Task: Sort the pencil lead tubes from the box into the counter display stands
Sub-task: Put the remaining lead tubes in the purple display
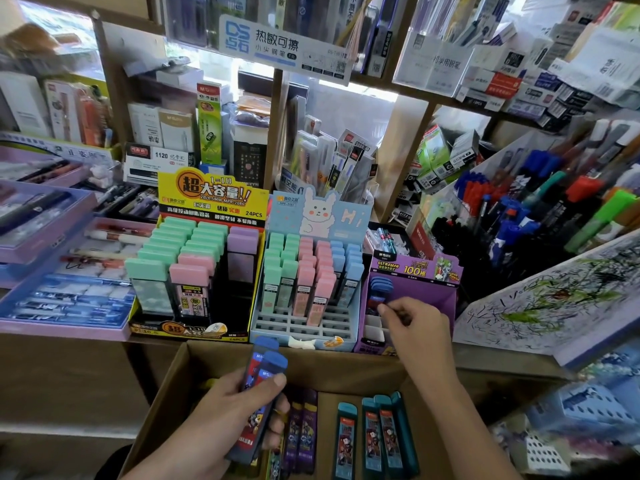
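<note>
Yellow stand [212, 199] reads "24PCS"; purple stand [412, 268] "ULTRAMAN HEROES 100".

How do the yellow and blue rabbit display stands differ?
The yellow display stand holds wide tubes; the blue rabbit display stand holds slimmer ones. The yellow stand's third colour is purple, the rabbit stand's is blue. Both hold mint and pink tubes.

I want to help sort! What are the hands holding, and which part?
The left hand grips several dark blue-capped plastic lead tubes around their lower halves. The right hand reaches into the purple cardboard stand; a hold cannot be told.
</note>
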